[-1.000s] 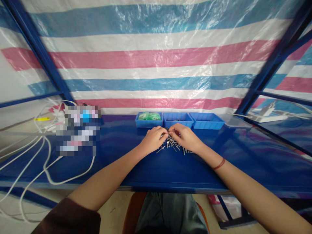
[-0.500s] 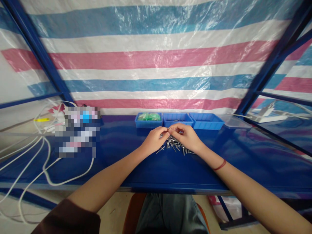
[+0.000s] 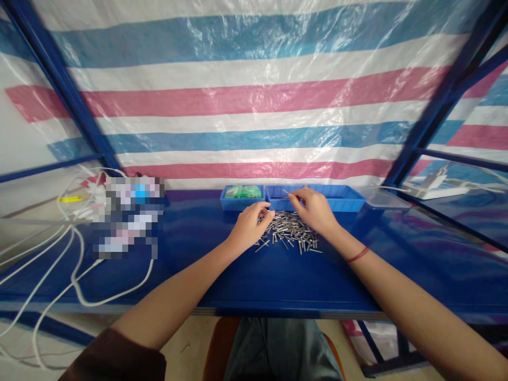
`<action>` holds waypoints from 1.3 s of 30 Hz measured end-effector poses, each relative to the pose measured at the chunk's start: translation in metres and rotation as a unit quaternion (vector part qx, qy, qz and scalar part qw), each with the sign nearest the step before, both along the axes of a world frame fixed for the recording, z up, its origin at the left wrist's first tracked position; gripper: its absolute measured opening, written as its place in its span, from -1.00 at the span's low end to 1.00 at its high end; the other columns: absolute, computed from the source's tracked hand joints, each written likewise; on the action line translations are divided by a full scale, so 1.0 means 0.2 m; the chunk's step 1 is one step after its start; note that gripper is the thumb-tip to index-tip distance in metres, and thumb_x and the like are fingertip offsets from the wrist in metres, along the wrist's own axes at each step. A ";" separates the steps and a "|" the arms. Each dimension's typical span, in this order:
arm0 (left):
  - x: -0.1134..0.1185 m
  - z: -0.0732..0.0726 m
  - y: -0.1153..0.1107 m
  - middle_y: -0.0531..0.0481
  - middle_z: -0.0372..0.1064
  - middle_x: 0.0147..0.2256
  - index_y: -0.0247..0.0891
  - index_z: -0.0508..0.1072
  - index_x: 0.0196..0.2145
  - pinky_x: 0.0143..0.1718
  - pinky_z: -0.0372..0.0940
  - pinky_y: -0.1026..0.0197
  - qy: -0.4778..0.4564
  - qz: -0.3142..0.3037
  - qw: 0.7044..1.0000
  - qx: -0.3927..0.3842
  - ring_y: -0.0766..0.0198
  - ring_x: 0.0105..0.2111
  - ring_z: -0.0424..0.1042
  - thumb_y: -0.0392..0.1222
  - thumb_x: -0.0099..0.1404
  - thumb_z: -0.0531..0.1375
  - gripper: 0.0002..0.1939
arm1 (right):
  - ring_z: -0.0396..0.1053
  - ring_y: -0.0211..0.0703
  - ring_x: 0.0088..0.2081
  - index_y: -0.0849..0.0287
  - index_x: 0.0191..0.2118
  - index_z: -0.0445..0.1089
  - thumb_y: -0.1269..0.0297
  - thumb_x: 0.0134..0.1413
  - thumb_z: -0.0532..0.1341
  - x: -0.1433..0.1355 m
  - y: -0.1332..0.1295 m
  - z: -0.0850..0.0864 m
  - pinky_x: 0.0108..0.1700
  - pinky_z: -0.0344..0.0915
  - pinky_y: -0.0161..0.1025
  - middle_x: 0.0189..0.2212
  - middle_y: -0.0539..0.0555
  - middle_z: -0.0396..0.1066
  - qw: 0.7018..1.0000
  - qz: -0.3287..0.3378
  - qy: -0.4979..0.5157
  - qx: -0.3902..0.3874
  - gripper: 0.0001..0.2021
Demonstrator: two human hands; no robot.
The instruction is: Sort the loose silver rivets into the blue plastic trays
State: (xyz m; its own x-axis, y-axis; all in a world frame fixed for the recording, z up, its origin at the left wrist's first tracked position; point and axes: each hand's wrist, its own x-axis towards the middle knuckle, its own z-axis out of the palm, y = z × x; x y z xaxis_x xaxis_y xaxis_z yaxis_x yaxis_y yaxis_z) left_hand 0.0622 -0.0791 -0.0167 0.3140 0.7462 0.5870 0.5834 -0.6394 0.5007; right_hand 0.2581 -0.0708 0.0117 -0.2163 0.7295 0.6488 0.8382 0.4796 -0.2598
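A heap of thin silver metal pins that look like blind rivets point(image 3: 291, 228) lies on the blue tabletop between my hands. My left hand point(image 3: 251, 225) is over the heap's left edge, thumb and index finger slightly apart, with no rivet visible between them. Above the heap's right side, my right hand point(image 3: 313, 209) pinches one thin rivet point(image 3: 286, 192) between thumb and index finger. That rivet points left, over the middle blue bin point(image 3: 273, 203), where a few similar pins lie. My right hand partly hides this bin and the right blue bin point(image 3: 345, 202).
The left blue bin point(image 3: 243, 204) holds green and clear plastic packets. A clear plastic lid point(image 3: 384, 198) lies right of the bins. White cables point(image 3: 79, 275) and a blurred-out patch of items occupy the left side. Blue frame posts and a striped sheet point(image 3: 254, 100) stand behind.
My hands were together over the heap and are now apart. My right hand has moved right and up toward the bins, a rivet now showing in its fingers.
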 end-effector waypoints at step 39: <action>-0.02 -0.01 0.00 -0.03 0.44 -0.27 -0.18 0.51 -0.34 -0.09 0.23 0.09 0.159 -0.001 0.987 -0.019 0.19 -0.21 0.34 -0.14 0.27 0.07 -0.79 | 0.37 -0.18 -0.33 0.19 -0.39 0.45 0.51 -0.03 0.17 -0.09 -0.14 -0.01 -0.23 0.22 -0.26 -0.37 0.08 0.45 0.930 0.272 -0.176 -0.170 -0.86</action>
